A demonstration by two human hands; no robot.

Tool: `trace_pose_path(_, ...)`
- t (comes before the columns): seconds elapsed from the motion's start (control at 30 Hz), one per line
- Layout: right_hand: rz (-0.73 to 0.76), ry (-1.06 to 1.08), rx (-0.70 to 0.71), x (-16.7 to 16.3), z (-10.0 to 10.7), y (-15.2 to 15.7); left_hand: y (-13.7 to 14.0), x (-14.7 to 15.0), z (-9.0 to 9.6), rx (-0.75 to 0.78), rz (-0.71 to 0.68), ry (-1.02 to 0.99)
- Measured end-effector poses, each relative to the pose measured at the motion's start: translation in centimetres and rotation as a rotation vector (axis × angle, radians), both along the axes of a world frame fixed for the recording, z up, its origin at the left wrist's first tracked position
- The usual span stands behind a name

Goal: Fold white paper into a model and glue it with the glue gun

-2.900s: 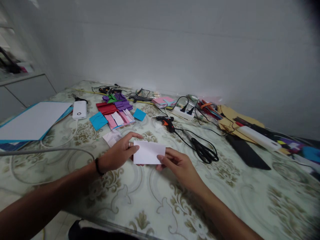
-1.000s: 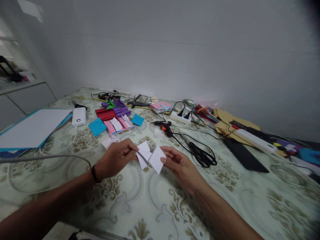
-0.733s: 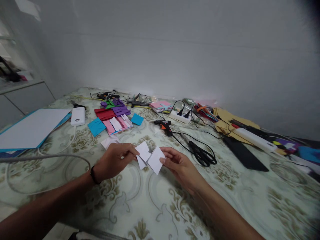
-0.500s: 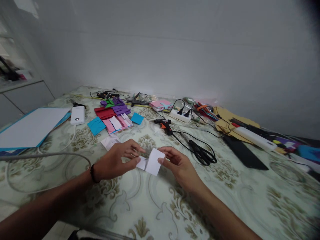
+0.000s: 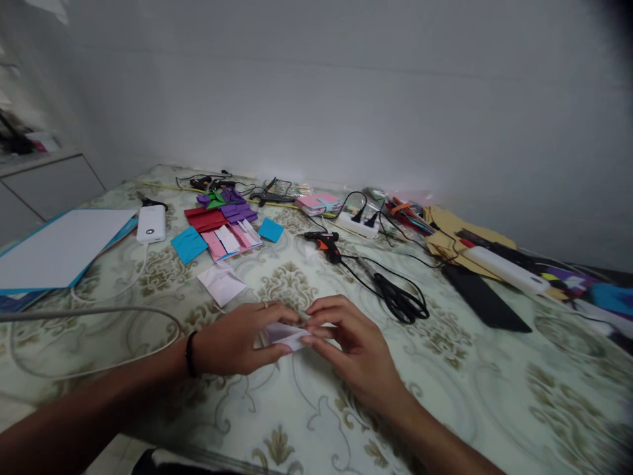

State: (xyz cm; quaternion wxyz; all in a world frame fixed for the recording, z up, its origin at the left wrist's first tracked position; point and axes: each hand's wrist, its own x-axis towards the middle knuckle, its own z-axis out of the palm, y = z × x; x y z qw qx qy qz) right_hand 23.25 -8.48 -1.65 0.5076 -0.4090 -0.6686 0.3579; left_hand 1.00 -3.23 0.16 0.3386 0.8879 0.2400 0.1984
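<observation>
A small piece of white paper [image 5: 289, 335] is held between both hands just above the table, bent or folded over and partly covered by fingers. My left hand [image 5: 244, 338] grips its left side, thumb in front and fingers behind. At the right edge, my right hand [image 5: 349, 343] pinches the paper between thumb and fingertips. Beyond my left hand lies a creased white paper square [image 5: 221, 284] on the patterned tablecloth. Folded pink and white papers [image 5: 231, 239], red papers [image 5: 205, 219] and blue squares [image 5: 188, 245] sit farther back.
A black glue gun [image 5: 324, 244] with a coiled cord [image 5: 401, 300] lies ahead to the right. Behind it is a white power strip [image 5: 357, 226]. On the left are a white power bank [image 5: 151, 223] and large sheets [image 5: 69, 247]. A black flat object [image 5: 487, 300] lies right.
The white paper has turned and been folded over, lying lower between my hands. My left hand has closed on it, and the hands have come closer together. The creased square is more exposed.
</observation>
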Motion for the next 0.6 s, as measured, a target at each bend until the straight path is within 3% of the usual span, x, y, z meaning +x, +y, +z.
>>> trace_pose_path(0.17,-0.022,-0.022,0.024,0.32,0.38,0.43,0.15,-0.16,0.53,-0.097,-0.021,-0.093)
trace_pose_path(0.47,0.165,0.142,-0.169,0.12,-0.17,0.87,-0.15,0.75,0.44,-0.165,-0.013,-0.158)
trace_pose_path(0.6,0.263,0.153,-0.308,0.17,-0.26,0.89,0.18,0.75,0.35,-0.289,-0.048,-0.155)
